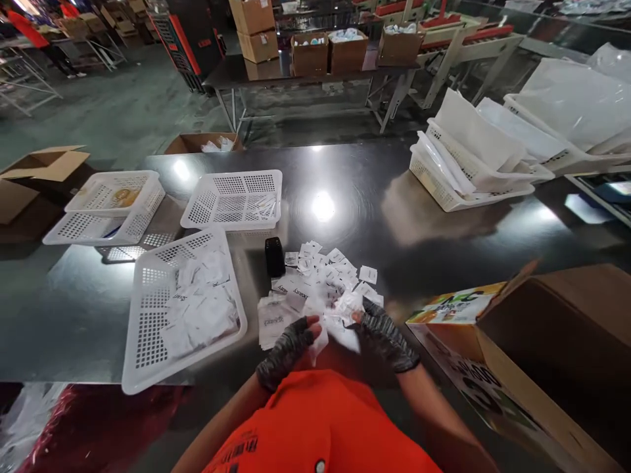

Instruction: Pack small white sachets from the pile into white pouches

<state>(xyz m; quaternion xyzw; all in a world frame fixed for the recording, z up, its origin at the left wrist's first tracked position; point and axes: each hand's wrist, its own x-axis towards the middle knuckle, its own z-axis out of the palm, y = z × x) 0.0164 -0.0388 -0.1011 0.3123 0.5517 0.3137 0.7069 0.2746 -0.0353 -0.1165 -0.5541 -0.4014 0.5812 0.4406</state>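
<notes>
Our two hands work over a dark, glossy desk [394, 256], both in dark grey fingerless gloves. Our right hand [389, 336] comes in from the right, its fingers pinching the edge of a translucent packet [348, 305] at the near side of a loose pile of small white sachets [340, 266]. Our left hand [288, 348] is opposite, its fingers partly curled beside a clear plastic sheet [319, 345]; motion blur there means we cannot tell whether they grip it.

The sachet pile lies on the desk in front of us, spread between and beyond our hands, with a few pieces strayed to its right edge. Larger white packets [272, 322] lie at its left, just beside our left hand, and a black block-like object [274, 256] stands at the pile's far left corner.

Farther left, a white perforated basket [152, 328] holds many more white packets. Behind it sits a shallower white tray [217, 190] with some thin white pieces in its right corner. On the right, an open printed cardboard box [458, 364] sits near our right forearm, and beyond it white baskets [438, 177] hold large plastic bags [473, 128].
</notes>
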